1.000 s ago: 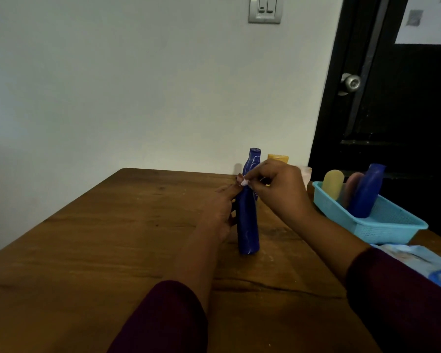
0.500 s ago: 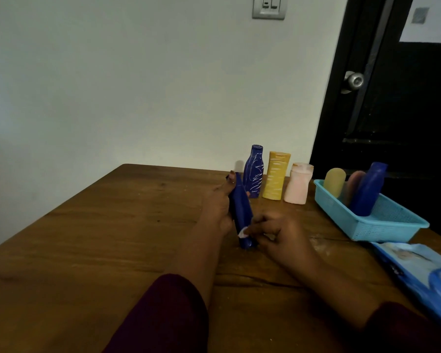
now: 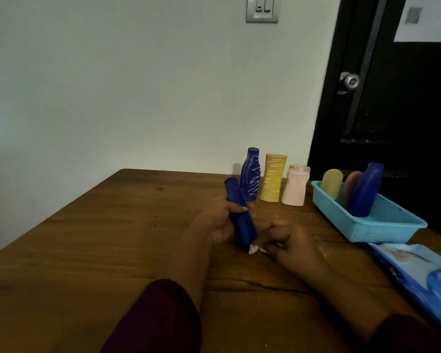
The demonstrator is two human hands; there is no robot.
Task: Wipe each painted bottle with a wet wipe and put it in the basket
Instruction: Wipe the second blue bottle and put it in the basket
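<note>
While the dark blue bottle (image 3: 239, 215) leans tilted between the hands, its base down by the table (image 3: 112, 238), the left hand (image 3: 218, 221) grips its middle and the right hand (image 3: 289, 242) pinches a crumpled white wet wipe (image 3: 253, 249) against its foot. Wiping looks under way; next, the smooth, rounded plastic likely needs turning, then carrying to the turquoise mesh basket (image 3: 367, 226) right of the right hand. Beyond the hands stand a white-scribbled blue bottle (image 3: 251, 179), a streaked yellow bottle (image 3: 273, 180) and a squat pink bottle (image 3: 295, 186).
</note>
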